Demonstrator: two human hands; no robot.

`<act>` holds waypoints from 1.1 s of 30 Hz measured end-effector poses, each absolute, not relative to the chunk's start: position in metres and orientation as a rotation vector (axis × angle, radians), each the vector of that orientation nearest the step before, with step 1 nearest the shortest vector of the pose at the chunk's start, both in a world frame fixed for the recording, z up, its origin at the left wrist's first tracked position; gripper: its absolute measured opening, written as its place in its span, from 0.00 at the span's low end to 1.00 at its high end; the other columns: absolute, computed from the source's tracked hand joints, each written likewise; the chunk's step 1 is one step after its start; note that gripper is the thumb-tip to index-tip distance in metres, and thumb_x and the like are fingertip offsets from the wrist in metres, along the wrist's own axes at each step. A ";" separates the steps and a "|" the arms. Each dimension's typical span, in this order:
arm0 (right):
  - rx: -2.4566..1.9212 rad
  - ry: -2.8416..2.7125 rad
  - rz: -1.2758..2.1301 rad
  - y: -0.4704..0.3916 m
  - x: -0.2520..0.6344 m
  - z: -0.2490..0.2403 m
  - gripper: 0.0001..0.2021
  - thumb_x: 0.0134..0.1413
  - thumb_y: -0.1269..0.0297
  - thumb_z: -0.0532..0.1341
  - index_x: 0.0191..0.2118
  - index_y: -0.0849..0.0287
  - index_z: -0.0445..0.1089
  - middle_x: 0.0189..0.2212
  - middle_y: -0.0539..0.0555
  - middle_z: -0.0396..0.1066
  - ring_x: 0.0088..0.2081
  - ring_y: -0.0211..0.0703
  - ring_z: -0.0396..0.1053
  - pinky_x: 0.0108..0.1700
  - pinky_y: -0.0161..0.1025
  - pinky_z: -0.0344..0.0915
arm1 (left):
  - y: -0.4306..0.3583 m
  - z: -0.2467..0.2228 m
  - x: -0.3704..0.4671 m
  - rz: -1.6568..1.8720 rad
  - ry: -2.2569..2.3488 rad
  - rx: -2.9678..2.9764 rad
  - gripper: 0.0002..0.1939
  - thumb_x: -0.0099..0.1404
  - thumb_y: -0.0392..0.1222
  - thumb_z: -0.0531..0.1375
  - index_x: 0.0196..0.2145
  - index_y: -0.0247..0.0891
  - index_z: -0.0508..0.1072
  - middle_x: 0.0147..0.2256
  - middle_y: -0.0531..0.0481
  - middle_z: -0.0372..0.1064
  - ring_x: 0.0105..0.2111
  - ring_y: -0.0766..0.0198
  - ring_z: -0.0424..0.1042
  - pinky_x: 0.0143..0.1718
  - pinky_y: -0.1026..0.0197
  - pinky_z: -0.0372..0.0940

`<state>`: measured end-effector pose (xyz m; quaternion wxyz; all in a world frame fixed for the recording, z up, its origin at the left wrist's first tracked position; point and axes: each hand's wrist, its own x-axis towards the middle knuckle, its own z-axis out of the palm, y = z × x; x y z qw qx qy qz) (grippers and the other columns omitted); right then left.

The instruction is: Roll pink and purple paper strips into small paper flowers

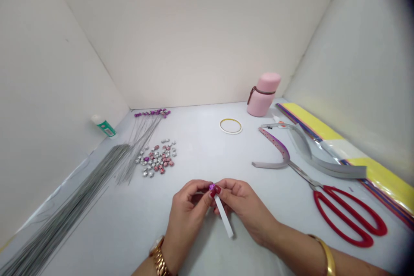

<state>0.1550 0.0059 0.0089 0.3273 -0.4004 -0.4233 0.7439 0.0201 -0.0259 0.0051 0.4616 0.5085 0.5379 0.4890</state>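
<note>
Near the front middle of the table, my left hand [193, 205] and my right hand [241, 202] meet, thumbs and fingers pinched together. Between the fingertips is a paper strip [224, 217], its pale side showing and its loose end hanging toward me. The strip's upper end is a small shiny purple fold [211, 186], partly hidden by the fingertips. To the left lies a pile of small folded stars [157, 159], mostly silver and pink with a purple one among them.
Thin grey wires [80, 198] lie at left, some tipped with purple stars [153, 113]. A glue stick [104, 126] is at the left wall. At right are red-handled scissors [349, 215], paper strips [313, 161], yellow packets [371, 172], a pink flask [263, 95] and a ring [230, 133].
</note>
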 end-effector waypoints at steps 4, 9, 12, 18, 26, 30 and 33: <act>-1.017 -1.164 1.949 0.005 0.155 0.007 0.16 0.46 0.52 0.59 0.30 0.63 0.70 0.21 0.50 0.70 0.21 0.32 0.62 0.23 0.29 0.56 | -0.024 0.004 0.020 1.241 1.293 1.153 0.05 0.57 0.39 0.58 0.30 0.35 0.71 0.25 0.53 0.67 0.22 0.69 0.68 0.26 0.66 0.64; -1.071 -1.208 1.944 0.005 0.156 0.003 0.16 0.45 0.52 0.60 0.31 0.64 0.69 0.19 0.50 0.70 0.18 0.31 0.59 0.22 0.30 0.53 | -0.023 0.002 0.021 1.201 1.225 1.022 0.06 0.57 0.40 0.57 0.30 0.35 0.70 0.18 0.55 0.66 0.20 0.68 0.67 0.25 0.65 0.63; -1.084 -1.227 1.932 0.005 0.156 0.003 0.16 0.46 0.52 0.60 0.30 0.64 0.69 0.19 0.51 0.70 0.18 0.31 0.59 0.21 0.30 0.52 | -0.023 0.002 0.021 1.182 1.236 1.010 0.06 0.57 0.40 0.57 0.30 0.34 0.70 0.18 0.55 0.67 0.20 0.67 0.67 0.25 0.65 0.63; -1.076 -1.262 1.902 0.005 0.156 0.004 0.14 0.46 0.54 0.60 0.28 0.62 0.69 0.17 0.47 0.66 0.18 0.31 0.58 0.22 0.30 0.53 | -0.025 0.004 0.017 1.209 1.483 1.332 0.05 0.57 0.38 0.57 0.29 0.36 0.73 0.26 0.50 0.71 0.27 0.64 0.69 0.30 0.63 0.64; -1.043 -1.173 1.894 0.006 0.157 0.009 0.13 0.47 0.56 0.60 0.29 0.63 0.70 0.18 0.48 0.65 0.21 0.32 0.60 0.24 0.31 0.56 | -0.028 0.004 0.016 1.209 1.387 1.653 0.10 0.58 0.33 0.54 0.35 0.40 0.74 0.37 0.46 0.70 0.38 0.62 0.69 0.41 0.60 0.64; -1.042 -1.167 1.910 0.007 0.156 0.011 0.11 0.46 0.59 0.61 0.31 0.63 0.70 0.18 0.48 0.65 0.21 0.33 0.60 0.24 0.31 0.56 | -0.025 0.001 0.015 1.221 1.353 1.418 0.08 0.59 0.37 0.55 0.34 0.38 0.74 0.38 0.46 0.70 0.38 0.61 0.69 0.40 0.60 0.65; -1.069 -1.171 1.901 0.007 0.156 0.010 0.10 0.46 0.60 0.61 0.31 0.62 0.71 0.18 0.48 0.65 0.20 0.32 0.60 0.24 0.31 0.56 | -0.022 0.001 0.014 1.219 1.341 1.353 0.07 0.59 0.39 0.55 0.32 0.37 0.73 0.36 0.46 0.69 0.37 0.61 0.69 0.38 0.61 0.65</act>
